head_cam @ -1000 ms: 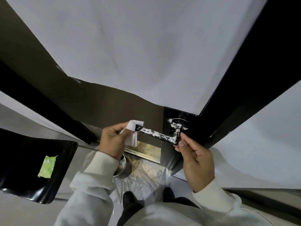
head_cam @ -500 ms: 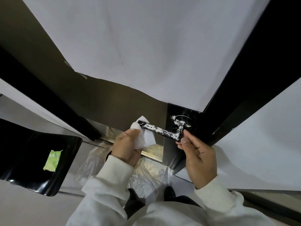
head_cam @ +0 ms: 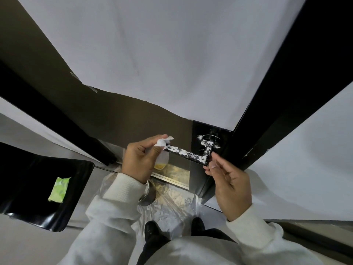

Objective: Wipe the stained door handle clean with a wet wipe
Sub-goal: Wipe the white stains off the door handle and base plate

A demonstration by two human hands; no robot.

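A black lever door handle (head_cam: pixel 188 154) smeared with white stains juts left from its round base (head_cam: pixel 210 141) on the dark door edge. My left hand (head_cam: pixel 140 159) pinches a white wet wipe (head_cam: pixel 162 143) around the handle's free left tip. My right hand (head_cam: pixel 229 180) steadies the handle's bent end near the base, thumb and forefinger touching it. White stains cover most of the lever and the base.
A black chair seat (head_cam: pixel 34 197) at lower left carries a green wet-wipe pack (head_cam: pixel 59 189). White paper (head_cam: pixel 172 64) covers the door above. Clear plastic sheeting (head_cam: pixel 172 205) and a metal bin (head_cam: pixel 148 194) lie on the floor beside my shoes (head_cam: pixel 152 231).
My left hand shifted from below the handle's tip to wrap the wipe over the tip, fingers now pinching from above. The right hand stayed at the handle's bend.
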